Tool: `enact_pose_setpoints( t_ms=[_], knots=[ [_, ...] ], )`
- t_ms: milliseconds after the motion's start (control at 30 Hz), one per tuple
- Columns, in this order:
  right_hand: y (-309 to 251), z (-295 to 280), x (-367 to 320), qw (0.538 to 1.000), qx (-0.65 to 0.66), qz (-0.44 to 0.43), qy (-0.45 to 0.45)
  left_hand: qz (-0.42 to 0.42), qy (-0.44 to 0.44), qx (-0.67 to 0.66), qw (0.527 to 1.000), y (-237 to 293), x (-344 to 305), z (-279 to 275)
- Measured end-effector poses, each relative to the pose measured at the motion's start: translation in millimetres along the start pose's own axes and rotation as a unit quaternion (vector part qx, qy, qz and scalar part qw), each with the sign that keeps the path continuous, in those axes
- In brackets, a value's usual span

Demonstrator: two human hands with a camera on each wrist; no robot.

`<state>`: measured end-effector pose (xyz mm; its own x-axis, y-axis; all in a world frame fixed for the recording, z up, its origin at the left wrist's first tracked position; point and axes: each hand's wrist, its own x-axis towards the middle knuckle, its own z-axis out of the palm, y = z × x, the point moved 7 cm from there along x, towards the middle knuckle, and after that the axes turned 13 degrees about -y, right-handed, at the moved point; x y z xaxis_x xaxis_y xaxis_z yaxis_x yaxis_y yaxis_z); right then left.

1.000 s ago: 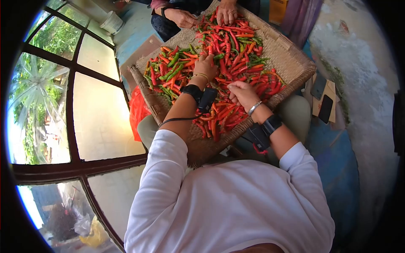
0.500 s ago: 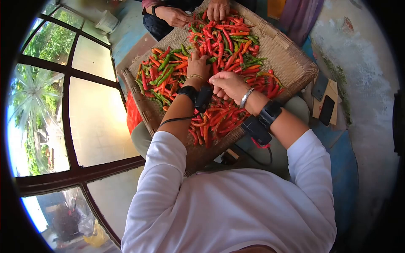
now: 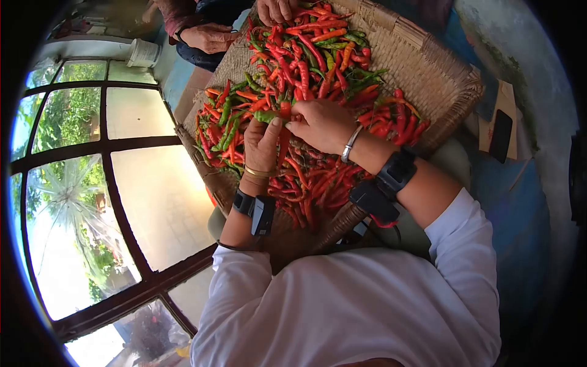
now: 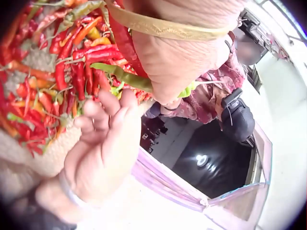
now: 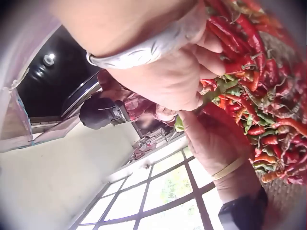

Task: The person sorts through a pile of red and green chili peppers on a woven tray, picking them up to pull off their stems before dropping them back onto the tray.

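My left hand point(image 3: 262, 144), with a gold-coloured bangle, grips a green chili pepper point(image 4: 115, 72) whose stem sticks out past the fingers. A long red chili pepper point(image 4: 125, 45) shows alongside that hand. Close against it is my right hand point(image 3: 323, 125), wearing a silver bangle. The right fingers are bent, their tips right at the green chili in the left wrist view; I cannot tell if they pinch it. Below both hands, a heap of red, orange and green chilies point(image 3: 312, 177) covers much of a woven tray point(image 3: 400, 52).
Across the tray another person's hands point(image 3: 211, 38) are at the chilies' far edge. A framed window point(image 3: 140, 202) stands at the left, with a white bucket point(image 3: 143, 53) beyond. A phone point(image 3: 501, 136) lies on cardboard at the right.
My left hand has come back from the pile towards me, now with chilies in it. My right hand has moved left and up to meet it. The head view has shifted.
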<state>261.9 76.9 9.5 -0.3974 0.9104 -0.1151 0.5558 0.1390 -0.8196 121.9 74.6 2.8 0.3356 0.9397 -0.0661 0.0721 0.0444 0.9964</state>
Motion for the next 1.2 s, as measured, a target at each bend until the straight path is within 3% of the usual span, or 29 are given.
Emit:
enact_pose_setpoints(
  t_ms=[67, 100, 200, 267, 333, 367, 433, 500, 600, 733, 800, 833, 933, 1000, 1033, 1133, 1200],
  knots=[
    [7.6, 9.8, 7.6, 0.986, 0.16, 0.019, -0.031, -0.017, -0.009, 0.0, 1.0, -0.6, -5.4, -2.2],
    [7.7, 9.5, 10.8, 0.975, 0.219, -0.012, 0.027, -0.032, -0.037, -0.04, 0.998, -3.1, -6.7, -2.3],
    [17.3, 20.4, 15.9, 0.947, 0.321, 0.0, -0.006, -0.051, -0.069, -0.064, 0.994, -7.1, -13.5, 2.0],
    [17.7, 18.2, 16.4, 0.953, 0.298, 0.033, -0.042, -0.034, -0.098, -0.002, 0.995, -12.3, -16.7, 4.0],
    [7.4, 7.5, 15.9, 0.997, 0.072, 0.015, -0.035, -0.033, -0.051, 0.009, 0.998, -5.9, -11.0, -0.3],
    [-0.8, 7.5, 11.8, 0.995, -0.065, 0.0, -0.071, -0.055, -0.048, 0.014, 0.997, -6.1, -6.4, -10.9],
    [2.9, 15.1, 11.0, 0.983, -0.14, 0.015, -0.116, -0.106, -0.047, 0.058, 0.992, 4.6, 7.0, -25.9],
    [8.3, 26.0, 11.2, 0.964, -0.208, 0.032, -0.16, -0.063, -0.022, 0.055, 0.996, 23.1, 30.9, -28.7],
    [11.7, 26.3, 12.8, 0.976, -0.158, 0.027, -0.145, 0.006, 0.01, 0.028, 1.0, 40.3, 73.1, -45.3],
    [13.1, 10.1, 15.4, 0.999, -0.003, -0.01, -0.034, 0.024, 0.017, 0.033, 0.999, 42.6, 64.7, -19.5],
    [14.2, 3.6, 16.5, 0.997, 0.081, -0.002, -0.012, -0.054, -0.16, 0.074, 0.983, 16.9, 37.9, 7.8],
    [14.2, 1.9, 15.4, 0.994, 0.107, 0.019, -0.026, -0.05, -0.176, 0.111, 0.977, 8.5, 24.4, 10.7],
    [17.5, 6.2, 18.3, 0.992, 0.121, 0.027, -0.033, -0.039, -0.195, 0.12, 0.973, 1.5, -5.2, 21.8],
    [17.0, 11.6, 19.2, 0.984, 0.168, 0.026, -0.047, -0.148, -0.243, 0.143, 0.948, -24.2, -20.2, 19.8],
    [18.2, 15.0, 18.9, 0.975, 0.214, 0.028, -0.058, -0.163, -0.24, 0.091, 0.953, -25.9, -24.4, 21.5],
    [16.9, 17.9, 16.0, 0.951, 0.293, 0.035, -0.091, -0.142, -0.218, 0.046, 0.964, -33.8, -25.3, 15.2],
    [21.4, 16.1, 16.3, 0.926, 0.368, 0.045, -0.066, -0.148, -0.199, 0.009, 0.969, -40.0, -24.3, 7.1]
  ],
)
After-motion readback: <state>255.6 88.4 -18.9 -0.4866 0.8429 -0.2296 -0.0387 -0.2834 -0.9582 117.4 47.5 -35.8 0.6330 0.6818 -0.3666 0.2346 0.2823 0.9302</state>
